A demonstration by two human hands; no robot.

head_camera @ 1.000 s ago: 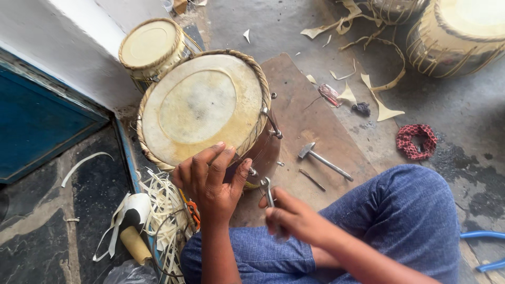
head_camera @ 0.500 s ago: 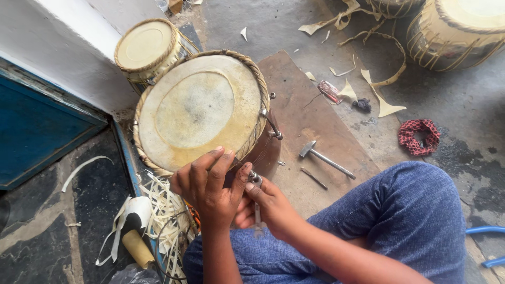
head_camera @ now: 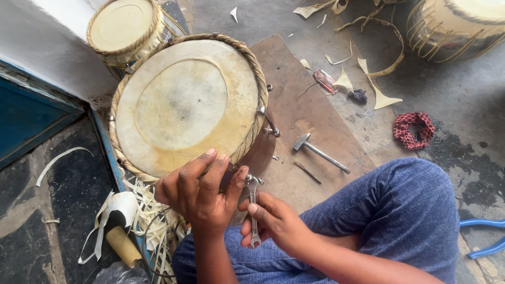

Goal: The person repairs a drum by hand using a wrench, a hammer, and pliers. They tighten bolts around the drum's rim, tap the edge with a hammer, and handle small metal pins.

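Three drums are in view, and the largest, the drum (head_camera: pixel 187 105) between your knees, is the one you are working on. It stands upright on the wooden board (head_camera: pixel 310 121) with its pale skin facing you, ringed by a braided rope rim, touching a smaller drum (head_camera: pixel 126 29) behind it. It looks heavy and rigid in the shell, while the skin is likely taut and easy to mark, so any grip belongs on the rim or the wooden side, not on the head. A third drum (head_camera: pixel 457 26) is cut off at the top right corner.

Your leg in blue cloth (head_camera: pixel 400 221) fills the lower right. Your left hand (head_camera: pixel 200 192) lies curled over the near edge of the rim, fingers pressed against the rope and shell. Your right hand (head_camera: pixel 271 223) pinches a small metal spanner (head_camera: pixel 253 210) between thumb and fingers, its upper end at a metal fitting on the drum's side. The spanner is stiff and thin, probably slick, so a firm hold low on the shaft suits it.

A hammer (head_camera: pixel 318 150) lies on the board nearby, with a thin metal pin just beside it. Further off sit a red patterned cloth ring (head_camera: pixel 414 130) and pale strips (head_camera: pixel 142 231) on the floor.

Your left hand hides the fitting, so whether the spanner has seated on it cannot be told.
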